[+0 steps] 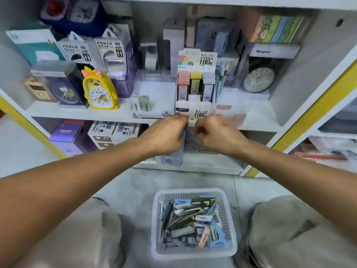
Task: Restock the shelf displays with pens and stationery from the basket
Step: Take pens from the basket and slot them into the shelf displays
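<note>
— Knees in pale trousers (286, 235) frame the floor, and between them sits the white perforated plastic basket (195, 254), still full of pens, erasers and small boxed stationery.

— So the stock waits within easy reach. What are the hands doing?

— Both reach forward to the shelf edge. The left hand (168, 132) and right hand (214, 132) have curled fingers pinching the front lip of the white cardboard lead-refill display box (196, 111), probably to pull it forward or square it for refilling.

— Anything held besides?

— A blue-grey packet (172, 157) hangs below the left hand; whether that hand grips it, I cannot tell.

— And around the box?

— A clear plastic tray (154, 93) stands just left of it, a yellow chick-shaped alarm clock (98, 89) further left, a round clock in a clear case (258, 78) to the right. Tall boxes crowd behind, so the display has little room to go back.
</note>
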Demonstrator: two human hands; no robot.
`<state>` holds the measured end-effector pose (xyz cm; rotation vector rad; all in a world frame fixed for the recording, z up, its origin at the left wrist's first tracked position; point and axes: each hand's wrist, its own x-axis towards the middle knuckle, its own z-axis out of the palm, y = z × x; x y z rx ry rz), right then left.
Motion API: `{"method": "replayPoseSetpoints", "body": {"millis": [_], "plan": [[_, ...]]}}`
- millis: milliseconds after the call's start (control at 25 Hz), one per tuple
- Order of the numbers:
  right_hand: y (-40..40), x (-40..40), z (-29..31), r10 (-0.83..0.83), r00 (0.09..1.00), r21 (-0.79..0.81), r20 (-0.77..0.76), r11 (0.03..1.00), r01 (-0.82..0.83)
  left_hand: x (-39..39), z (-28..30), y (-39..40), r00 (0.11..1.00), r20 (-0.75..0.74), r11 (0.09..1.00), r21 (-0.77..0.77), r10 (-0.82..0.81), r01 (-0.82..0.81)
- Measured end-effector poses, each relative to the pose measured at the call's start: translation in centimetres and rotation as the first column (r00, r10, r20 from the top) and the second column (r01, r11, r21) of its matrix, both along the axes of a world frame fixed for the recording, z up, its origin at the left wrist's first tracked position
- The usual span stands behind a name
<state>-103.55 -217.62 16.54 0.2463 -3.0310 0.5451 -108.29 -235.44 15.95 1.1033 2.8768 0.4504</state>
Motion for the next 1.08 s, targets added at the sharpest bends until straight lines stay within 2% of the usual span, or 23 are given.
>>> {"method": "replayPoseSetpoints", "body": {"millis": [80,160,240,320,440,560,640,840,960,1080], "plan": [[-0.8,2.2,-5.6,0.044,0.943,0.129,0.329,0.987,-0.091,1.9,-4.1,-0.3,0.978,0.208,0.968,-0.244,-0.008,0.06],[-1.2,4.4,-11.3,0.034,0.823,0.171,0.567,0.972,-0.158,3.8,-8.8,0.0,0.931,0.366,0.903,-0.401,0.002,0.156],[-1.2,6.4,-16.4,-0.019,0.734,0.17,0.678,0.977,-0.132,5.9,-13.2,0.4,0.888,0.458,0.853,-0.474,0.028,0.218],[-0.9,8.5,-21.0,-0.068,0.682,0.167,0.728,0.983,-0.08,8.1,-17.3,0.7,0.842,0.537,0.825,-0.5,0.056,0.264],[0.2,12.0,-26.2,-0.163,0.676,0.148,0.719,0.986,0.08,10.7,-22.4,0.8,0.784,0.615,0.844,-0.463,0.085,0.272],[0.8,13.9,-29.0,-0.29,0.774,0.137,0.562,0.956,0.259,12.7,-26.7,0.9,0.822,0.554,0.871,-0.461,0.132,0.171],[1.0,13.6,-30.4,-0.319,0.821,0.146,0.474,0.948,0.285,13.5,-28.9,1.2,0.85,0.484,0.863,-0.5,0.207,0.075],[0.9,12.0,-32.8,-0.308,0.856,0.219,0.414,0.947,0.235,13.9,-31.6,2.4,0.808,0.487,0.853,-0.521,0.331,-0.036],[0.5,11.9,-33.8,-0.365,0.853,0.218,0.373,0.928,0.302,13.5,-32.4,3.1,0.811,0.473,0.865,-0.496,0.346,-0.08],[0.3,11.7,-34.1,-0.503,0.771,0.145,0.39,0.861,0.488,12.8,-32.7,3.8,0.823,0.48,0.872,-0.489,0.303,-0.035]]}}
